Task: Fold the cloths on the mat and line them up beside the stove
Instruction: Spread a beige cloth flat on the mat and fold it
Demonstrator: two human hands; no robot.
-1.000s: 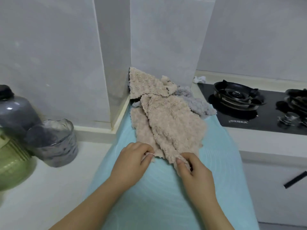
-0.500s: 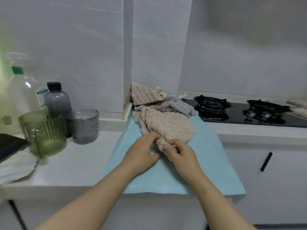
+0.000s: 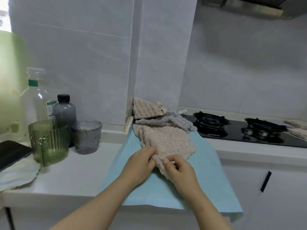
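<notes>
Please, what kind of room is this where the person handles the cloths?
Most likely a home kitchen: a black gas stove is set into the white counter, and a range hood hangs above it.

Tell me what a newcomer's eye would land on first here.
Both hands at the centre: the left hand and right hand pinch the near edge of a beige cloth lying on the blue mat. Behind it a grey cloth and a second beige cloth lie heaped, with the black stove to the right.
</notes>
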